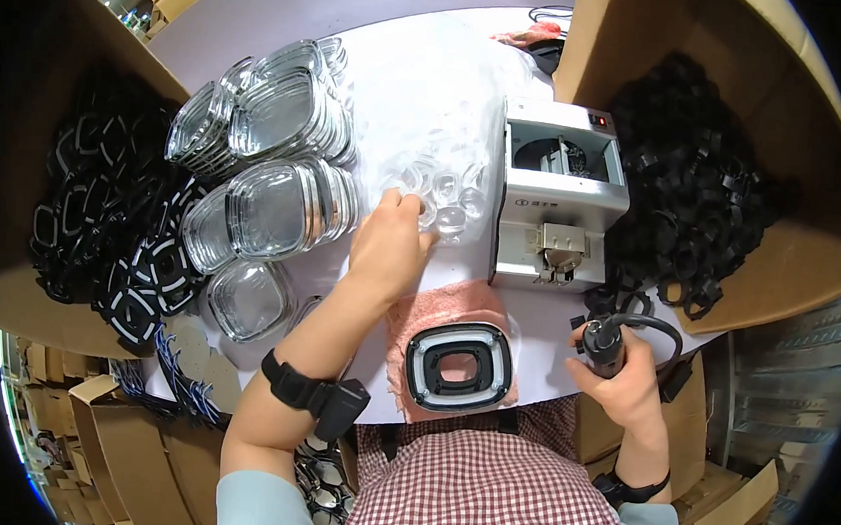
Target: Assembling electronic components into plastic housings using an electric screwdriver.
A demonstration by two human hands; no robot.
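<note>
Left hand (390, 246): bare, reaching toward the middle of the desk (546, 342); fingers curled, thumb and forefinger at the near margin of a spread of small clear pieces (452, 219). Whether one is pinched cannot be told.

Right hand (632, 381): by the desk's near right corner, closed around a black handheld tool (605, 346) with a cable.

Black-and-white frame (460, 346): one, rounded-square, with an open centre; lying flat on a pink cloth (447, 305) at the middle of the desk's near edge. Long axis only slightly the greater, running left to right along that edge.

Principal relation: the frame lies between the hands, apart from both. From the left fingertips it is toward the near edge and a little right; from the tool, directly left. The small clear pieces lie beyond the cloth, toward the far edge; the left hand is much the nearer to them, the right well apart.

Adjacent: stacked clear dishes (270, 210), left side of the desk; silver machine (561, 199), right side.
</note>
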